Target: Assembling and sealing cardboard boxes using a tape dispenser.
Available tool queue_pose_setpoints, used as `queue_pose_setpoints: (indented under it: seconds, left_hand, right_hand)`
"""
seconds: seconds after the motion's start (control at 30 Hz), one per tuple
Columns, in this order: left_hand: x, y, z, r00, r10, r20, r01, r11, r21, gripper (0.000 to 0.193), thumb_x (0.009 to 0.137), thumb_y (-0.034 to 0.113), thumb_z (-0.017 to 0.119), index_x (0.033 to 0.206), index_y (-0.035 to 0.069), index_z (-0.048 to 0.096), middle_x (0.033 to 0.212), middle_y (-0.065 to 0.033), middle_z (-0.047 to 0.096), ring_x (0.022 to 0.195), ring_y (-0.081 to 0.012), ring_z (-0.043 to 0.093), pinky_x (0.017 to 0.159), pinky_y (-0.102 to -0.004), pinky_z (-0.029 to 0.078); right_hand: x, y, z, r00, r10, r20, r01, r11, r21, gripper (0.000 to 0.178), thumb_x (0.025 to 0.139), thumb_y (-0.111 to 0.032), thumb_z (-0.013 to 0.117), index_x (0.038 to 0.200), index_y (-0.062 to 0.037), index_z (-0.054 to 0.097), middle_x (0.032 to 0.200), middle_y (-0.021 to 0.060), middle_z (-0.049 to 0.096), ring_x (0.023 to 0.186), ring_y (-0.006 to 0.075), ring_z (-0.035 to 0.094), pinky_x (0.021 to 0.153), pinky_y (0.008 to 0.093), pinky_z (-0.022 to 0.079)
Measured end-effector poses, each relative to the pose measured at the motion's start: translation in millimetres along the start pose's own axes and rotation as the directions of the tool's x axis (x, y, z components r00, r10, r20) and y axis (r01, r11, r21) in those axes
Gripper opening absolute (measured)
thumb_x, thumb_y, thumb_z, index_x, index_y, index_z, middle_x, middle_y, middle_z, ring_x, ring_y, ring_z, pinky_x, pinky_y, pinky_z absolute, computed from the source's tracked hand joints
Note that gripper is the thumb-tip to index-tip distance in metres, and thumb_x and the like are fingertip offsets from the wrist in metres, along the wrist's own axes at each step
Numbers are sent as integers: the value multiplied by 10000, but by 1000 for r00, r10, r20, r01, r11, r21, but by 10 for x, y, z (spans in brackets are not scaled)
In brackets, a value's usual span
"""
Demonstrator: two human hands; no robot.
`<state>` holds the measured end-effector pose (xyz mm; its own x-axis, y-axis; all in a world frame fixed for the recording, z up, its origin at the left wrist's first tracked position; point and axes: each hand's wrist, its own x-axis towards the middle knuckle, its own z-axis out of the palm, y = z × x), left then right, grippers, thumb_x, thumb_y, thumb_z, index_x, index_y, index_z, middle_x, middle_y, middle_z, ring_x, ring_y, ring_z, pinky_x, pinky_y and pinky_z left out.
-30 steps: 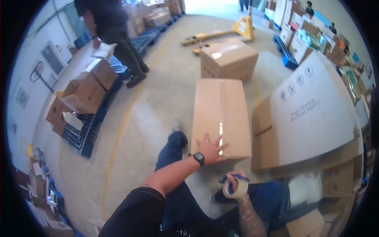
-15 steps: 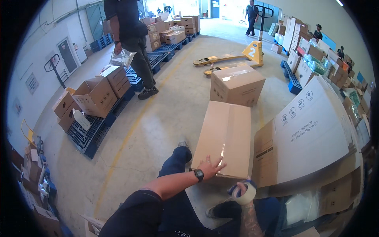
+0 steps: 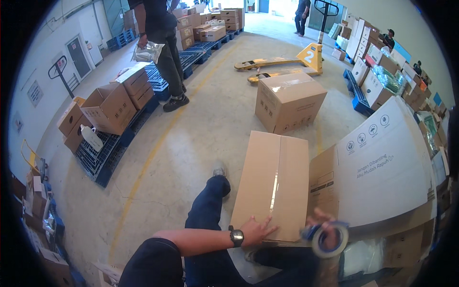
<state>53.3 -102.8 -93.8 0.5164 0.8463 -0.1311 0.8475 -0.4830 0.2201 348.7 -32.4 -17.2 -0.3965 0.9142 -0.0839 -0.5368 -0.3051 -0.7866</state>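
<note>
A long brown cardboard box (image 3: 258,177) lies in front of me, with a shiny strip of clear tape (image 3: 273,191) along its middle seam. My left hand (image 3: 258,231) rests on its near end, fingers spread flat over the top by the seam; a watch is on that wrist. Just right of the box's near corner, my right hand (image 3: 322,219) grips a blue tape dispenser (image 3: 313,233) that carries a wide pale roll of tape (image 3: 340,243). That hand is smeared by motion, and part of it shows through the roll's ring.
Another taped carton (image 3: 291,103) stands beyond the box, before a yellow pallet jack (image 3: 306,62). Flattened cardboard sheets (image 3: 382,167) lean at right. Left, a blue pallet (image 3: 103,165) bears cartons and a white jug (image 3: 92,138). A person (image 3: 165,48) stands there holding a silvery packet (image 3: 147,52).
My right hand has moved right and slightly up with the tape dispenser, away from the box's near end. My left hand stays on the box, its fingers lying flatter. The far walker has shifted left.
</note>
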Motion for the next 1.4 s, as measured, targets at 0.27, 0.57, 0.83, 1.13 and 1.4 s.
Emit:
queue_pose_setpoints:
  seconds: [0.27, 0.57, 0.83, 1.13, 1.4]
  left_hand:
    - [599, -1368, -729, 959, -246, -137, 183, 914, -362, 734, 960, 453, 721, 1567, 92, 523, 1274, -249, 714, 1077, -424, 721, 916, -516, 594]
    - [1120, -2100, -295, 902, -292, -319, 259, 955, -142, 771, 988, 611, 635, 1616, 181, 509, 1742, -167, 371, 1617, -467, 270, 1244, -727, 249]
    - [1146, -2051, -303, 895, -327, -305, 285, 942, -176, 753, 1006, 651, 563, 1646, 263, 482, 1773, -97, 340, 1654, -427, 205, 1217, -790, 227]
    - [1141, -2052, -302, 890, -328, -315, 274, 940, -205, 743, 979, 607, 631, 1621, 249, 523, 1751, -106, 380, 1635, -440, 251, 1205, -761, 268]
    - [1169, -2011, -379, 886, -329, -327, 272, 939, -210, 738, 979, 591, 627, 1619, 241, 519, 1747, -107, 381, 1619, -436, 283, 1178, -717, 334]
  right_hand:
    - [2402, -153, 513, 976, -218, -16, 146, 705, -694, 373, 989, -335, 815, 758, -110, 628, 676, -27, 601, 592, 134, 557, 582, 332, 477]
    - [4842, 314, 485, 314, -513, 799, 811, -294, -507, 256, 839, -82, 752, 1074, -183, 768, 778, 70, 666, 675, 296, 654, 643, 453, 546]
    - [5694, 790, 338, 877, -285, 387, 469, 334, -817, 313, 818, -309, 869, 897, -34, 741, 830, 71, 719, 732, 185, 667, 681, 384, 569]
    - [6383, 1002, 83, 908, -245, 340, 414, 396, -820, 203, 867, -233, 882, 893, -87, 744, 844, 4, 687, 740, 139, 659, 665, 332, 555]
    - [6164, 1392, -197, 930, 273, 246, -163, 907, -389, 157, 927, -220, 861, 951, -109, 751, 838, -8, 690, 707, 142, 667, 634, 338, 563]
